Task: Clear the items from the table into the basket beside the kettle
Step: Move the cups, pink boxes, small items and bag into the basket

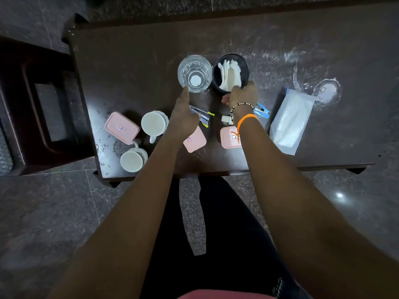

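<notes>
A clear glass [195, 72] and a black cup [231, 71] holding white paper napkins stand side by side mid-table. My left hand [183, 114] is just in front of the glass, thumb tip touching its near left rim; the fingers are hidden under the hand. My right hand [243, 94] grips the black cup's near wall, thumb on its left side. Nearer me lie three pink lidded boxes [122, 128] [195, 141] [229, 138], two white mugs [154, 124] [132, 161], a grey and yellow cutter [204, 118], a blue stapler [263, 110] and a small white piece [225, 119]. No basket or kettle is in view.
A clear plastic pack of white tissues [291, 121] lies at the right of the dark, scratched table [129, 61]. A dark wooden stool [43, 100] stands against the table's left side. My legs are at the table's near edge, on a grey stone floor.
</notes>
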`<state>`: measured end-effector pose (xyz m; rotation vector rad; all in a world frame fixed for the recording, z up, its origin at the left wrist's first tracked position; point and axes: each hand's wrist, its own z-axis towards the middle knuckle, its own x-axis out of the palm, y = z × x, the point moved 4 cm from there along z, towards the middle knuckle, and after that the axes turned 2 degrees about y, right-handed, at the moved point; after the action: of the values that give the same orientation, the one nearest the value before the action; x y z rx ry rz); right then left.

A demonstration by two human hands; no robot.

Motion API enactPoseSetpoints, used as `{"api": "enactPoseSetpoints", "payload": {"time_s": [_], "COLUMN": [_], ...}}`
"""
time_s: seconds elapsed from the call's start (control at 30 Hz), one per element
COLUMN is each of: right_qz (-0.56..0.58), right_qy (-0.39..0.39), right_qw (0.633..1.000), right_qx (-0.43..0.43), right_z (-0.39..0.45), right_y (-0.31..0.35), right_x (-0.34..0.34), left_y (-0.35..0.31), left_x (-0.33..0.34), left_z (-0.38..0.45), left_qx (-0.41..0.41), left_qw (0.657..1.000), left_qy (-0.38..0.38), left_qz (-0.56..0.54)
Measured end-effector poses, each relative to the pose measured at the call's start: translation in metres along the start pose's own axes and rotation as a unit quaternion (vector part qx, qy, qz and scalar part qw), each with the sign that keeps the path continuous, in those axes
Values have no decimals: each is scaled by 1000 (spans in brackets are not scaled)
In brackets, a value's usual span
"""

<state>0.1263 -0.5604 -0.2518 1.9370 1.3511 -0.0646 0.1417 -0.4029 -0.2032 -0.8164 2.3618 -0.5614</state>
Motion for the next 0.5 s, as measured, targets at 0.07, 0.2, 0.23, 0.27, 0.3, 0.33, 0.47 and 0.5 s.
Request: {"api": "enactPoseSetpoints", "payload": {"time_s": [0.07, 0.2, 0.23, 0.27, 0.3, 0.33, 0.47, 0.5], "right_qz": [3, 24, 34, 47, 59, 69, 57, 49], "right_qy": [2, 36, 46, 53, 57, 55, 63, 77], "right_qw": [1000, 999, 998, 997, 996, 995, 995, 994], "right_qx": [2, 5, 15, 27, 39, 48, 57, 57], "right_z": [0, -3, -4, -5, -9, -14, -46, -55], "right_y": [0, 1, 0, -3, -7, -11, -34, -40], "right_x": [0, -1, -2, -3, -2, -1, 14, 21], "left_y": [2, 10, 12, 15, 21, 28, 65, 76], "left_x": [-1, -2, -1, 0, 0, 1, 4, 4], "left_z": [0, -5, -7, -10, -13, -18, -41, -47], "left_qx": [7, 11, 7, 0, -11, -22, -58, -64], "left_qw": [1000, 999, 998, 997, 996, 995, 990, 989], "left_qy": [5, 7, 4, -1, -5, -8, -10, -13], "left_qz": [0, -41, -60, -77, -88, -96, -128, -134]}}
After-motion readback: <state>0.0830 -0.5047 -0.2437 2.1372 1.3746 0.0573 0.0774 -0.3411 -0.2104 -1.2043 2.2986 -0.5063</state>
